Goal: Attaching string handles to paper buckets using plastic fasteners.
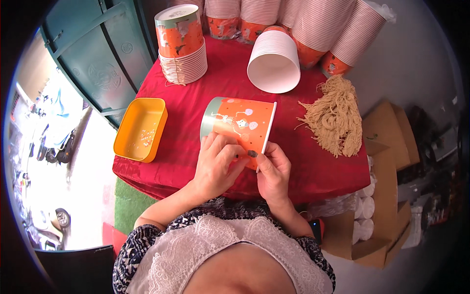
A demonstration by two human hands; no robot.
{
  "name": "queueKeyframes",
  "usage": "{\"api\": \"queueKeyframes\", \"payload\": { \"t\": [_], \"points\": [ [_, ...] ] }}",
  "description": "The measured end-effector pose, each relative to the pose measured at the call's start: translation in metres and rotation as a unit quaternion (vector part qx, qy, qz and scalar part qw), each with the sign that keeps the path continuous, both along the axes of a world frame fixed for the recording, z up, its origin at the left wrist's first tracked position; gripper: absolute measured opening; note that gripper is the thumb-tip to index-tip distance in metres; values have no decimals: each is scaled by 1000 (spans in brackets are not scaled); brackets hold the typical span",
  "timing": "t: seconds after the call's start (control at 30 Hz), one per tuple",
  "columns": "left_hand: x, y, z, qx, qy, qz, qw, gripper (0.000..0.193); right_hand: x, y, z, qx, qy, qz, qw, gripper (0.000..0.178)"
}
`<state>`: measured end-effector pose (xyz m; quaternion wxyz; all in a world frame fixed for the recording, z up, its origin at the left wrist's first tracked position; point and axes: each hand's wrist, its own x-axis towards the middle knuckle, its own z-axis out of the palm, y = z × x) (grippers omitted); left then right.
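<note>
An orange paper bucket (245, 117) with a green base band and printed skeleton figures lies on its side in front of me, its white rim turned right. My left hand (215, 161) rests against its near side, fingers bent and closed together close to a dark printed patch; anything between the fingertips is too small to make out. With thumb and fingers, my right hand (274, 171) pinches the near part of the rim. The bucket's inside is hidden from this side.
A red cloth (186, 112) covers the table. On it are a yellow tray (163, 115) with small bits inside, an upside-down bucket stack (181, 44), a tipped stack (274, 71), a tan string bundle (338, 117) and several stacks (318, 24) behind. A cardboard box (384, 215) stands right.
</note>
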<state>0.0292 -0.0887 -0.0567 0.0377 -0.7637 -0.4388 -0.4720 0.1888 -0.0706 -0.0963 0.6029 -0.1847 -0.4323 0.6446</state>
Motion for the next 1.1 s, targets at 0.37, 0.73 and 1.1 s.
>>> {"api": "queueKeyframes", "payload": {
  "t": [0.37, 0.73, 1.1],
  "points": [
    [2, 0, -1, -58, -152, -84, 983, 22, -14, -5, 5, 143, -121, -137, 973, 14],
    [0, 1, -5, -176, -263, -116, 941, 6, -22, 5, 4, 371, -323, -319, 810, 28],
    [-4, 0, -15, -254, -338, -121, 898, 3, -20, 10, 12, 443, -362, -335, 748, 27]
  ]
}}
